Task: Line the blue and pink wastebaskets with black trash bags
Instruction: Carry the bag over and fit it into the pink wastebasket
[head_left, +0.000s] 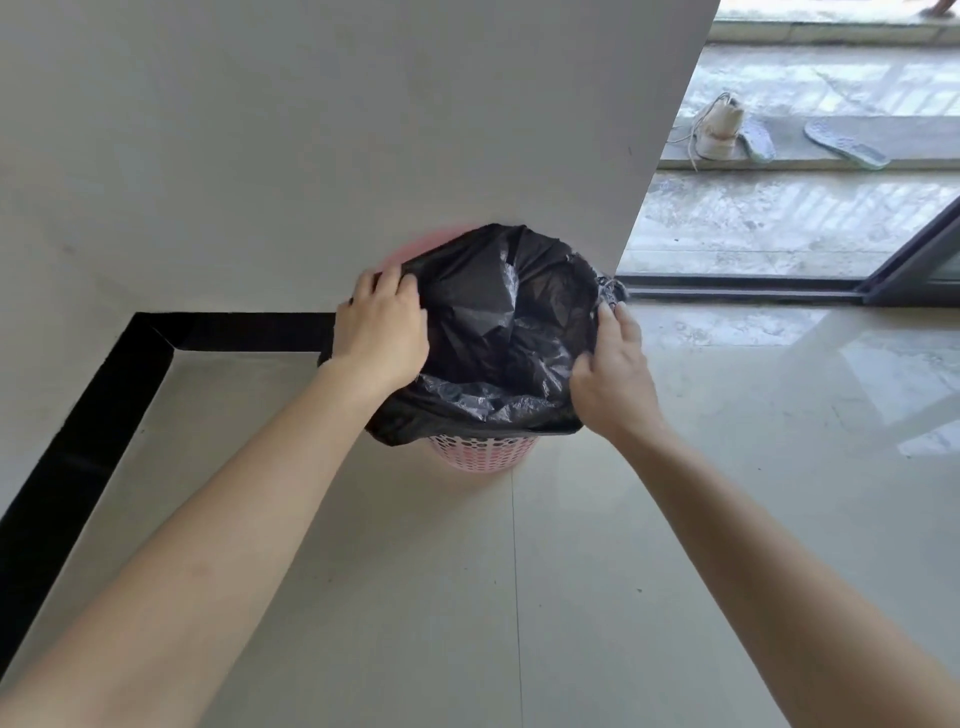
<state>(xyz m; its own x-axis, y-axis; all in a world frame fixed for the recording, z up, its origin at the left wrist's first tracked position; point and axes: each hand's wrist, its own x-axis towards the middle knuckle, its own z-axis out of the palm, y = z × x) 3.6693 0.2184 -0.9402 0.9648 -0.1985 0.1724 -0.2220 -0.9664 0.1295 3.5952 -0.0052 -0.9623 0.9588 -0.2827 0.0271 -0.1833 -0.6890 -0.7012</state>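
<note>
A pink perforated wastebasket stands on the tiled floor against the white wall. A black trash bag sits inside it, its mouth folded over most of the rim; a strip of pink rim shows at the back left. My left hand grips the bag's edge at the left side of the rim. My right hand pinches the bag's edge at the right side, beside a small knotted tail of plastic. No blue wastebasket is in view.
A white wall with a black skirting strip runs behind and to the left. A sliding-door track lies to the right, with a shoe and insoles on the balcony beyond. Glossy tiles stretch in front.
</note>
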